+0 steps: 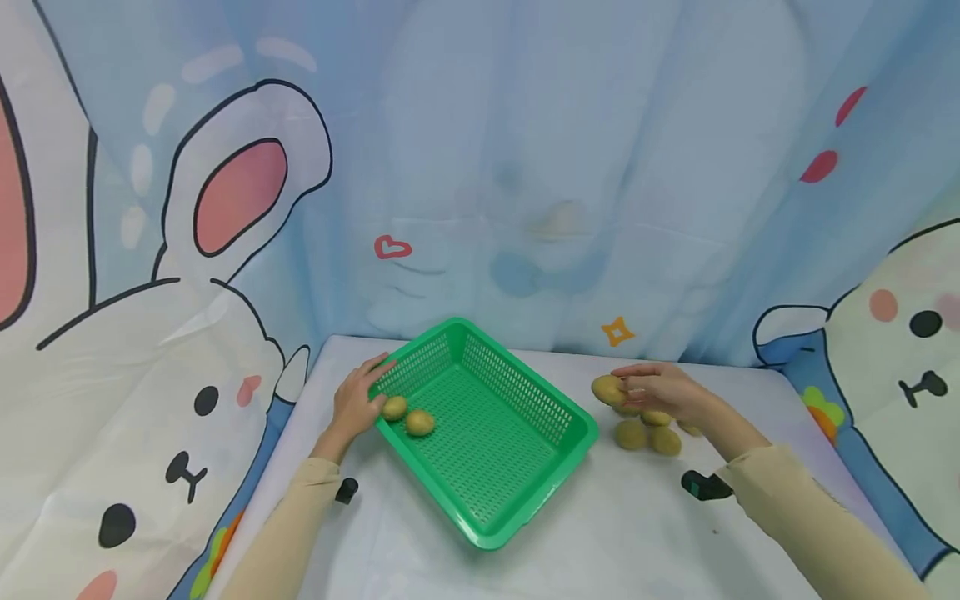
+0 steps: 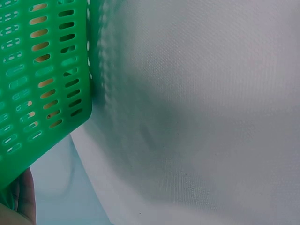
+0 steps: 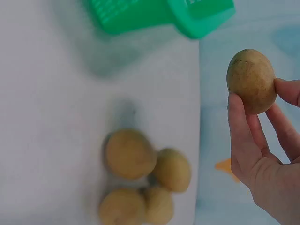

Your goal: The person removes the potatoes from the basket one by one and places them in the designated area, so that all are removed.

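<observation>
A green plastic basket (image 1: pixel 495 442) with perforated walls stands on the white table, set at an angle. Two potatoes, one at the left wall (image 1: pixel 393 407) and one beside it (image 1: pixel 420 422), lie inside. My left hand (image 1: pixel 352 408) grips the basket's left rim; the left wrist view shows its fingers at the basket's edge (image 2: pixel 44 140). To the right of the basket, my right hand (image 1: pixel 667 390) pinches a potato (image 3: pixel 252 82) between thumb and fingertips, held above the table. Below that hand several loose potatoes (image 1: pixel 664 441) form a group, partly hidden by it.
A blue curtain with cartoon figures (image 1: pixel 555 167) hangs right behind the table's far edge. Small dark objects lie by the left forearm (image 1: pixel 347 490) and near the right sleeve (image 1: pixel 705 485). White tabletop (image 1: pixel 600 542) extends in front of the basket.
</observation>
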A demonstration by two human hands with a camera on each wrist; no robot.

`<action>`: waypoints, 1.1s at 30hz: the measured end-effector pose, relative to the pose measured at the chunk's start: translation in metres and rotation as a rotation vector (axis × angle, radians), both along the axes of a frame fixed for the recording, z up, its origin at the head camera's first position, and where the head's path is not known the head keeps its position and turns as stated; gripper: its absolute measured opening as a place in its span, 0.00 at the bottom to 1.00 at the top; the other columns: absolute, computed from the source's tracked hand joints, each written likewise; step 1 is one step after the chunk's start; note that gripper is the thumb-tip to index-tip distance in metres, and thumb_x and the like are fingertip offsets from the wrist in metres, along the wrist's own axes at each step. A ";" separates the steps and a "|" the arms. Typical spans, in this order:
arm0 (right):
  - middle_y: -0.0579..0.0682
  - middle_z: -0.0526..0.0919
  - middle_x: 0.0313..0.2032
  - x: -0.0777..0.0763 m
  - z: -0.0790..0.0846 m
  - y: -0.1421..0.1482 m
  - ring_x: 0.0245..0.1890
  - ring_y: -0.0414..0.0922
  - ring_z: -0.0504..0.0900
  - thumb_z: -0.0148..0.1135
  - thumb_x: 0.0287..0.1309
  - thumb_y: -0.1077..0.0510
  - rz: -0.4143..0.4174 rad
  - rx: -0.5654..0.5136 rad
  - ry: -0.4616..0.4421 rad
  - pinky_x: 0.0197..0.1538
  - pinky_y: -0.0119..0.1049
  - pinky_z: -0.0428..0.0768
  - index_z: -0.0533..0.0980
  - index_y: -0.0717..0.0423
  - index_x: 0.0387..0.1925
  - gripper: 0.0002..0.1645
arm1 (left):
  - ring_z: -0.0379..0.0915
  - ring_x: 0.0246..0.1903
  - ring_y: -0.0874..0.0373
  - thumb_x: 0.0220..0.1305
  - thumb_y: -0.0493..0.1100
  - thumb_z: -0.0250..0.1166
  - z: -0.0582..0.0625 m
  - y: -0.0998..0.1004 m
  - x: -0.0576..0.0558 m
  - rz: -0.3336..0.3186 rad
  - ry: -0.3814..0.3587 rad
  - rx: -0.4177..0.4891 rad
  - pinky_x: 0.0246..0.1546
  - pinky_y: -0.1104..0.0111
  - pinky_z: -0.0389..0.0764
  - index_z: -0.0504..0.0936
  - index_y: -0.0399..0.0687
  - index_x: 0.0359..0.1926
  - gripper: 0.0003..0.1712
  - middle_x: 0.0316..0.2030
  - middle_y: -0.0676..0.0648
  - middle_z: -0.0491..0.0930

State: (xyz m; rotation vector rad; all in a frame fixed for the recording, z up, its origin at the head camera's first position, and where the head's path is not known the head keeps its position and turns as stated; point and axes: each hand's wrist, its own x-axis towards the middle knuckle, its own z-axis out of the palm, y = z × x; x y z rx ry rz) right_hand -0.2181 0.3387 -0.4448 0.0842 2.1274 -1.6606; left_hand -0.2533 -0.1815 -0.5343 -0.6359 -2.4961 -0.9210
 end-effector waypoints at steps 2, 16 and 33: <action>0.46 0.82 0.43 0.007 -0.007 0.015 0.41 0.43 0.84 0.58 0.65 0.62 -0.036 -0.024 -0.019 0.53 0.45 0.79 0.73 0.68 0.61 0.25 | 0.74 0.54 0.40 0.46 0.33 0.56 0.000 0.000 0.000 -0.001 -0.003 -0.003 0.24 0.64 0.63 0.78 0.45 0.63 0.37 0.66 0.43 0.72; 0.46 0.79 0.40 0.050 -0.055 0.091 0.40 0.44 0.82 0.62 0.64 0.61 -0.262 -0.125 -0.181 0.48 0.41 0.82 0.81 0.56 0.48 0.12 | 0.73 0.55 0.40 0.45 0.31 0.56 0.000 -0.001 0.001 0.002 -0.033 0.014 0.26 0.62 0.65 0.78 0.46 0.63 0.38 0.65 0.44 0.72; 0.46 0.81 0.38 0.072 -0.074 0.129 0.39 0.46 0.83 0.60 0.66 0.58 -0.326 -0.137 -0.224 0.48 0.41 0.82 0.84 0.52 0.45 0.10 | 0.73 0.56 0.40 0.45 0.33 0.54 -0.001 -0.001 0.000 -0.006 0.000 0.007 0.22 0.66 0.60 0.78 0.45 0.63 0.38 0.65 0.42 0.72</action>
